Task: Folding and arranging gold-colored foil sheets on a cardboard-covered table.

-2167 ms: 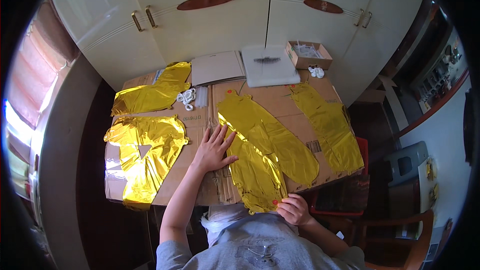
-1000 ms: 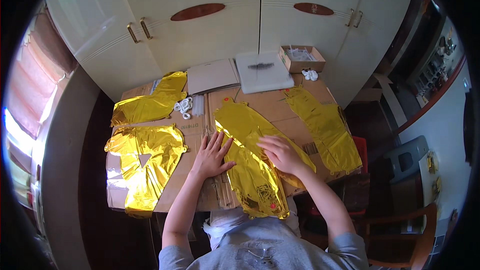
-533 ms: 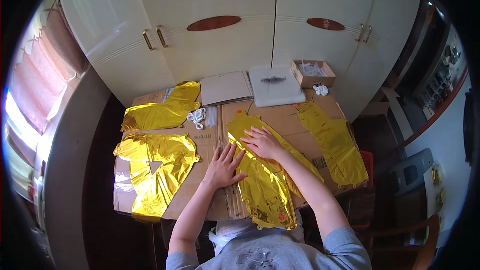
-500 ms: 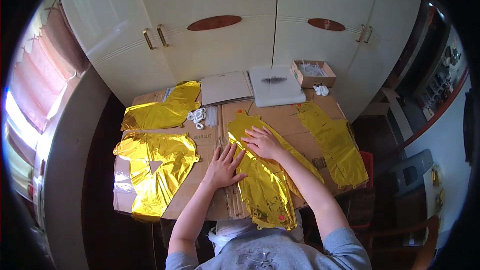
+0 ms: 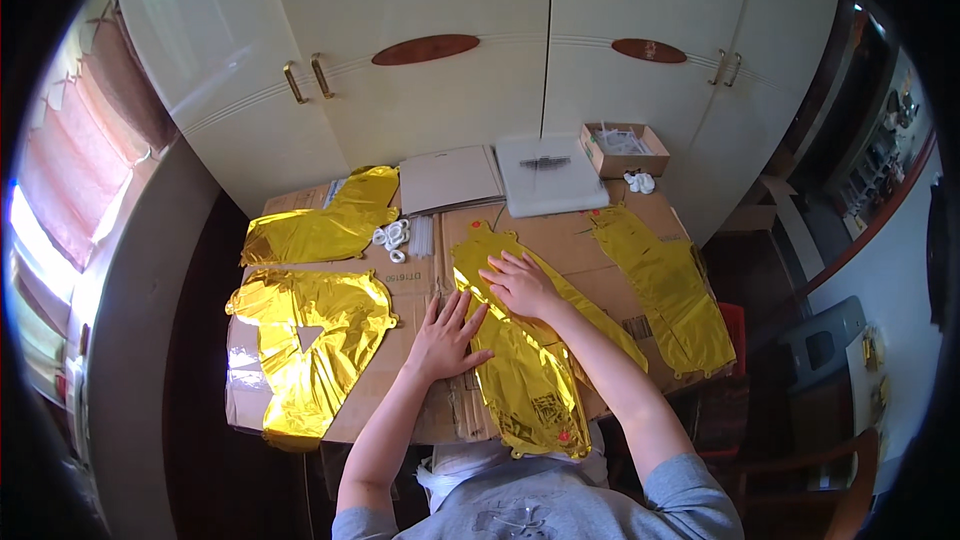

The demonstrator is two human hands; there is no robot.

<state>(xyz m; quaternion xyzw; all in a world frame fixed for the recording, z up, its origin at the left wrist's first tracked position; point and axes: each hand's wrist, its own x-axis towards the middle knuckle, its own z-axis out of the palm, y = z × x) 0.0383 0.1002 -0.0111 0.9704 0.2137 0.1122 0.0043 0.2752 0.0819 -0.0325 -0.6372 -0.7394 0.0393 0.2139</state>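
A flat, uninflated gold foil balloon [image 5: 522, 380] lies in front of me, its lower end reaching the near edge of the cardboard-covered table. My left hand [image 5: 447, 337] rests along its left edge, palm down with fingers spread, partly on the cardboard [image 5: 420, 300]. My right hand [image 5: 522, 285] lies flat on the upper part of the same balloon, fingers stretched out. Neither hand grips anything. More flat gold balloons lie around: one at the near left [image 5: 330, 360], one at the far left [image 5: 320, 230] and one at the right [image 5: 668, 285].
White ribbon rolls [image 5: 391, 235] and clear sticks [image 5: 421, 237] sit left of centre. Behind them are a stack of grey-brown card sheets [image 5: 450, 178], clear plastic bags [image 5: 555, 185] and a small open box [image 5: 625, 152]. A white bundle [image 5: 640, 182] lies before the box. Cabinets [image 5: 430, 90] border the far side.
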